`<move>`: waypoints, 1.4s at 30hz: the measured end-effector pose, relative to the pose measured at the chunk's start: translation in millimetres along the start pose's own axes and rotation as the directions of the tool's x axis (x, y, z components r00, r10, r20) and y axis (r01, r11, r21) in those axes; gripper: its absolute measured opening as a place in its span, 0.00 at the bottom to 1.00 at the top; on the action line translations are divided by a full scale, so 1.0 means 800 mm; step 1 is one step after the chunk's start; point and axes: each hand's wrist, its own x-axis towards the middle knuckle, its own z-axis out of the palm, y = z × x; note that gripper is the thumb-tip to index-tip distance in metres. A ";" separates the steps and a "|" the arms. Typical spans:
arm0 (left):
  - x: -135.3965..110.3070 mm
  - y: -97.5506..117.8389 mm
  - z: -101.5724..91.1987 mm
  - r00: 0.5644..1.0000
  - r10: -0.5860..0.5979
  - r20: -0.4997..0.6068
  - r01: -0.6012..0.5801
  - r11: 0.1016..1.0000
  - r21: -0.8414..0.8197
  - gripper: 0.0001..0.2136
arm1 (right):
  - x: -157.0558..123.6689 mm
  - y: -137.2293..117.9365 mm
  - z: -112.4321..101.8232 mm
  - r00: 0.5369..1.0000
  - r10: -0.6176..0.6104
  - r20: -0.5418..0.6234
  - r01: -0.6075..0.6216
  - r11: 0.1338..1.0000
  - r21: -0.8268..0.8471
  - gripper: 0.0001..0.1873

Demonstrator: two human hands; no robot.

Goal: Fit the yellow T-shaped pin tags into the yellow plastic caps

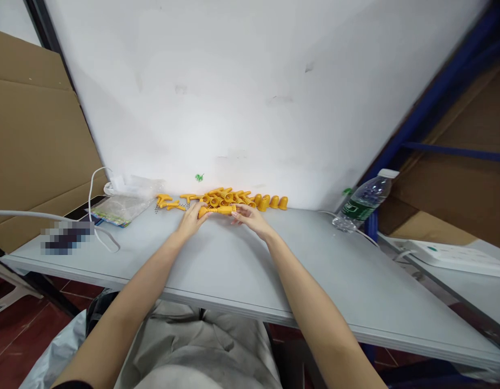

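Both hands are at the back of the table, holding a yellow plastic corkscrew (221,210) level between them. My left hand (190,220) pinches its rounded left end. At the other end, the fingers of my right hand (253,219) close around the tip. Just behind lies a pile of yellow corkscrew parts (228,198), partly hidden by the held piece. T-shaped yellow handles with metal spirals (165,202) lie to the left of my left hand. Several yellow bell-shaped caps (274,202) stand in a row on the right.
A clear plastic bottle (365,200) leans at the table's right back. Plastic bags (126,204) and a white cable (91,208) lie on the left. A white power strip (456,256) rests farther right. Behind the grey table (229,265) rises a white wall (241,97).
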 end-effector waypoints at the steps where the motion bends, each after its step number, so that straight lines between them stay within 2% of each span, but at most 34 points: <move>1: 0.000 0.000 0.000 1.000 0.000 0.002 0.000 1.000 0.004 0.13 | 0.000 0.000 0.000 1.000 -0.002 0.007 0.002 1.000 -0.002 0.24; 5: 0.000 0.001 0.000 1.000 0.011 -0.010 -0.011 1.000 0.013 0.13 | 0.000 -0.002 0.001 1.000 -0.007 0.024 0.007 1.000 0.001 0.23; 18: 0.000 0.004 -0.005 1.000 0.015 -0.013 -0.015 1.000 0.001 0.13 | 0.000 -0.003 0.016 0.998 0.056 -0.033 -0.053 0.995 0.085 0.29; 25: 0.000 0.008 -0.006 0.998 0.056 -0.026 -0.055 0.998 0.027 0.13 | 0.004 -0.002 0.025 0.976 0.208 -0.063 -0.190 0.958 0.215 0.26; 29: -0.001 0.009 -0.006 0.999 0.040 -0.016 -0.039 0.998 0.046 0.15 | 0.004 -0.007 0.029 0.944 0.318 -0.086 -0.285 0.920 0.270 0.23; 31: -0.001 0.010 -0.006 0.999 0.033 -0.005 -0.033 0.998 0.045 0.15 | 0.004 -0.009 0.031 0.931 0.359 -0.069 -0.318 0.888 0.333 0.21; 34: -0.002 0.013 -0.006 0.999 0.022 0.027 -0.023 1.000 0.020 0.17 | 0.005 -0.008 0.032 0.924 0.382 0.019 -0.355 0.837 0.417 0.18; 36: -0.002 0.014 -0.006 0.999 0.008 0.038 -0.008 1.000 -0.013 0.19 | 0.008 -0.006 0.030 0.932 0.356 0.060 -0.346 0.836 0.426 0.17; 38: -0.002 0.013 -0.007 1.000 -0.006 0.015 0.006 0.998 -0.057 0.22 | 0.013 -0.004 0.025 0.949 0.311 0.043 -0.299 0.854 0.425 0.17; 40: -0.001 0.008 -0.007 0.999 -0.036 -0.035 0.033 0.995 -0.092 0.24 | 0.022 -0.004 0.018 0.965 0.259 -0.049 -0.210 0.868 0.451 0.16; 42: -0.001 0.001 -0.006 0.993 -0.091 -0.081 0.082 0.991 -0.110 0.24 | 0.033 -0.006 0.010 0.958 0.204 -0.199 -0.088 0.876 0.475 0.16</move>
